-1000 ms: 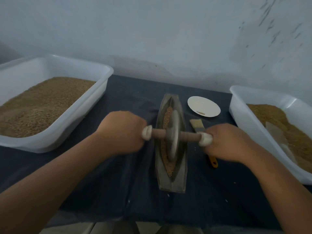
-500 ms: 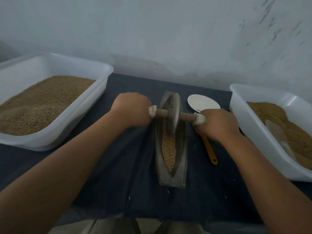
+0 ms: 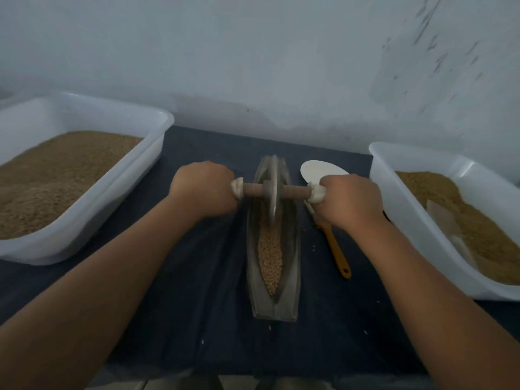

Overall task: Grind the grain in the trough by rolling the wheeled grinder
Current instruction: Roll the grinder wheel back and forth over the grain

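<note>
Left hand (image 3: 204, 190) is clenched round the left axle end, and right hand (image 3: 350, 199) round the right end. Wheeled grinder (image 3: 272, 190) stands upright, its disc seated in the far half of the trough (image 3: 292, 277). Grain (image 3: 270, 254) lies along the near channel. The trough sits on a dark cloth (image 3: 197, 305), with an orange-handled brush (image 3: 336, 251) just to its right.

Only one view is on hand, from a wide-angle camera worn on the person's head. It faces forward and steeply down onto the bench (image 3: 197, 319) from close range. The trough (image 3: 281, 308) runs lengthwise through the middle, its near end toward the wearer. Left of the trough, a white tub (image 3: 84, 235) is cut by the frame edge; right of it, a second tub (image 3: 408, 215) is cut too. Beyond the trough, the wall (image 3: 253, 66) fills the upper third.
</note>
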`<act>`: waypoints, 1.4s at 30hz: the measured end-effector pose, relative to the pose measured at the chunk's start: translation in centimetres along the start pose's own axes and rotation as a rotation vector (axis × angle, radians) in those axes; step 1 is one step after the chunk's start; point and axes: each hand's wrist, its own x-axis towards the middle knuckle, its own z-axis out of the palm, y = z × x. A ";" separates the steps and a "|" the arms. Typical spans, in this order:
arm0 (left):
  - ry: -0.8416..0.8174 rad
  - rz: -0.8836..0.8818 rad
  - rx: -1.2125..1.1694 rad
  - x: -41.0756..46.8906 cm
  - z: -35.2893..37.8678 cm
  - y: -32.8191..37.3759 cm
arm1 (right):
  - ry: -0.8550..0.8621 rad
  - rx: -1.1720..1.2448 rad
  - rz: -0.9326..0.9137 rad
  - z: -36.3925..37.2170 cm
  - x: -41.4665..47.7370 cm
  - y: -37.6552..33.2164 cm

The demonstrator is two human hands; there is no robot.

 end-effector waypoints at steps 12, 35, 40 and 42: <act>-0.006 0.170 0.096 -6.1 -1.0 -0.8 | -0.420 0.173 -0.061 -3.8 -5.1 0.9; -0.029 0.055 0.047 0.3 -1.7 0.3 | -0.050 0.038 0.063 0.7 -0.8 0.3; -0.019 0.086 0.056 -0.6 -2.2 0.7 | -0.228 0.057 0.063 0.1 0.3 0.4; -0.043 0.147 0.069 -3.3 -2.2 0.3 | -0.347 0.080 0.016 -1.0 -2.0 1.1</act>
